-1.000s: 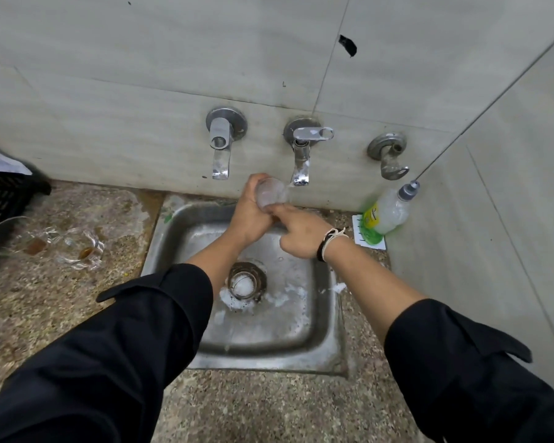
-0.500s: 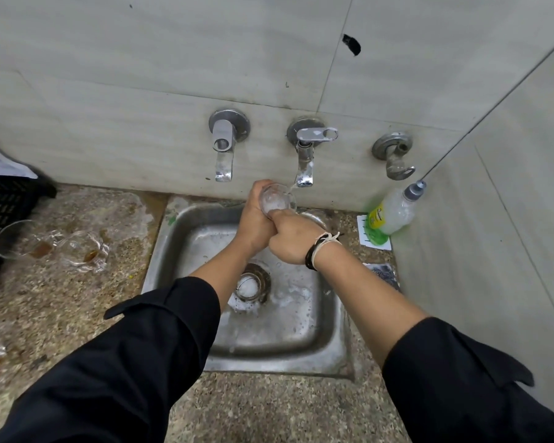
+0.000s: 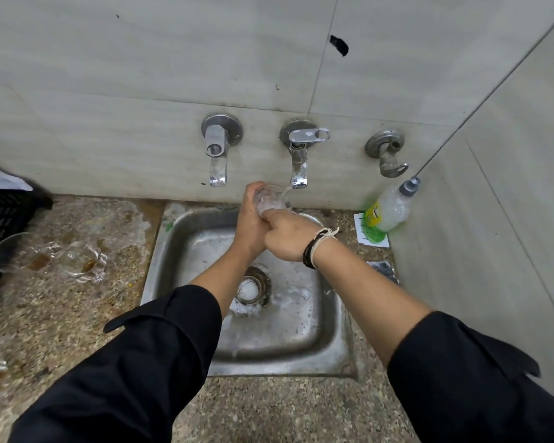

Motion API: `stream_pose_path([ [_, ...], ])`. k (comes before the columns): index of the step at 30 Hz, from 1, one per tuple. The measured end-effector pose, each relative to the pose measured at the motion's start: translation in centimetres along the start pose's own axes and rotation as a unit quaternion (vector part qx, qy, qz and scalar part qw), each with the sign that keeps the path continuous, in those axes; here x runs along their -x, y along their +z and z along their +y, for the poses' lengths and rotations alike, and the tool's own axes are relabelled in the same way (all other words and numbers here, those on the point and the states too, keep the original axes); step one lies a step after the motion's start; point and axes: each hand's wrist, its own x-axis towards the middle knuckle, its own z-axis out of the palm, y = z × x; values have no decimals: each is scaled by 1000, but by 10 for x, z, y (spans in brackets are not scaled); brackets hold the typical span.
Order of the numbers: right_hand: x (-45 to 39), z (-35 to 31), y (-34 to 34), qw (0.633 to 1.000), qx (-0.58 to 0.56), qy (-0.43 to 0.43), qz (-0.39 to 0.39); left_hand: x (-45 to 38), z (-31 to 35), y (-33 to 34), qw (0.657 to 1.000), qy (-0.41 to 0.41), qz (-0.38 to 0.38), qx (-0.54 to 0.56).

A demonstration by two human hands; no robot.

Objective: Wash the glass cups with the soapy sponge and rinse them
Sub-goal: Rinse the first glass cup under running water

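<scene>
Steel sink (image 3: 339,356) nearest, suds around its drain (image 3: 253,290). Above the basin, right hand (image 3: 288,239) with fingers curled, tips at the glass cup (image 3: 271,199); whether they grip it or only rub it, cannot tell. Left hand (image 3: 251,225) wraps the cup, fingers curled round its far side. Cup tilted under the running middle tap (image 3: 298,161). Far left on the counter, two dirty glass cups (image 3: 45,259). Dish soap bottle (image 3: 389,206) far right.

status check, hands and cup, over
Left hand grips glass cup under running middle tap. Right hand fingers at cup. Two dirty cups wait on counter.
</scene>
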Motion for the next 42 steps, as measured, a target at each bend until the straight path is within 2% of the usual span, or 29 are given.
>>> stream_pose_path([
  [2,-2,1,0,1000,-11,3,-3,5,1,0,1000,-7,-16,15],
  [5,1,2,-1,1000,-4,3,-4,9,5,0,999,-18,4,31],
  [8,2,4,-5,999,-34,-18,-10,11,6,-8,1000,18,9,-2],
  [10,-3,3,-6,999,-38,-14,-16,13,6,-8,1000,9,17,-15],
  [14,0,4,-2,1000,-1,-22,-7,9,5,-4,999,-12,10,44],
  [16,0,6,-3,1000,-2,-31,-6,11,6,-1,999,-9,7,34],
  [18,-6,8,-9,998,19,-50,-26,17,14,-1,999,-8,38,12],
  [20,-9,13,-18,995,46,-79,-45,20,6,-7,999,32,41,-15],
  [23,-7,24,-28,988,101,-115,-32,21,0,-18,993,64,-49,-87],
  [26,-6,31,-28,973,174,-153,19,14,2,-25,989,70,-91,-96],
  [29,-4,38,-33,960,214,-175,38,5,10,-39,987,-4,-163,-2],
  [31,-2,42,-39,950,252,-182,27,2,14,-46,965,-53,-250,53],
  [32,0,42,-42,944,273,-182,24,2,14,-46,959,-61,-270,56],
  [33,0,41,-43,939,290,-185,28,3,13,-44,961,-58,-266,53],
  [35,4,35,-40,941,281,-181,48,5,10,-36,979,-28,-197,32],
  [38,8,24,-19,972,177,-134,75,0,5,-23,996,17,-84,-34],
  [40,8,13,-8,984,146,-77,68,2,2,-11,987,74,-54,-131],
  [42,6,7,-2,990,122,-53,38,3,-6,-2,987,70,-40,-138],
])
